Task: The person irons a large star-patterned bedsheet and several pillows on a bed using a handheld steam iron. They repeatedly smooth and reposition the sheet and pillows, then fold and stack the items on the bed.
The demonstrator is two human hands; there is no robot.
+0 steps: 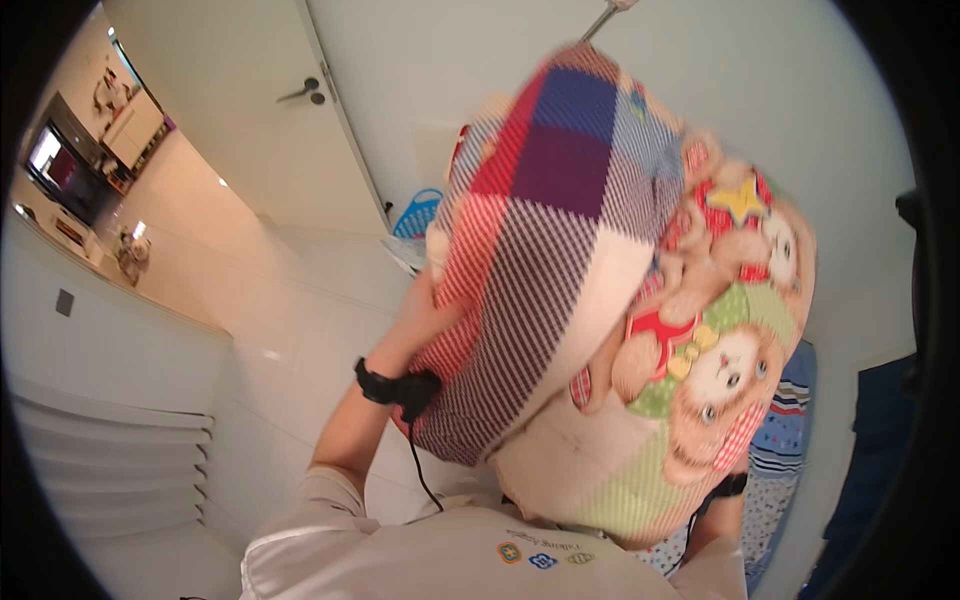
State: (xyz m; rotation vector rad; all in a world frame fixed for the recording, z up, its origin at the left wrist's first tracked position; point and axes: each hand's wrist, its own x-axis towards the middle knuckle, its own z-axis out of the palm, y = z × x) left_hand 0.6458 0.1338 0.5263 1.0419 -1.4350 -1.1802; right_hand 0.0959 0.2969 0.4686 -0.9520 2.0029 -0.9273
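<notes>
A large bundled blanket with a checked cloth (559, 277) and a teddy-bear print (720, 375) fills the space before my chest. My left hand (442, 311) is pressed around the checked side, the thumb on its face and the other fingers partly hidden by the fabric. A black wristband (397, 386) with a cable sits on my left wrist. My right forearm (724, 517), also with a black band, reaches up under the bear-print side. The bundle hides most of my right hand, so its grip cannot be made out.
A door (247, 90) with a dark handle (304, 91) stands open at the upper left. By the wall are a blue plastic basket (418, 214) and a plastic bag (405, 251). A thin metal rod (600, 22) meets the bundle's top. Patterned bedding (780, 442) lies at right.
</notes>
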